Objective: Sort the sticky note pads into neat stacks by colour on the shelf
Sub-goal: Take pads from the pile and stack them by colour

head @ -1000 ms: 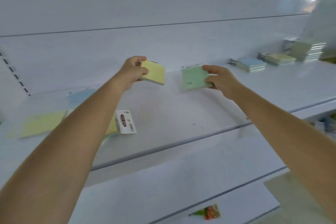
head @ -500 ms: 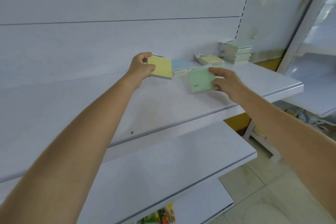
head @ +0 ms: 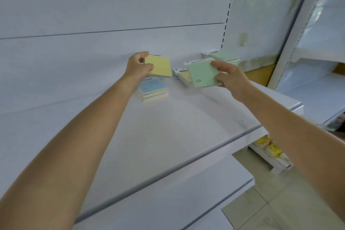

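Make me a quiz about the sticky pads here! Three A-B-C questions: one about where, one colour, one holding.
1. Where is the blue-topped stack?
A. on the floor
B. on the shelf, just below the left grip
C. in a box

2. Which colour does the right grip hold?
A. pink
B. blue
C. green

3. What is the left grip doing?
A. holding a yellow pad
B. lying flat, empty
C. pointing up

Answers: B, it rests on the shelf; C, the green pad is pinched there; A, it clasps the yellow pad.

Against the white shelf [head: 168, 129] show a yellow pad [head: 161, 65] and green pad [head: 202, 75].
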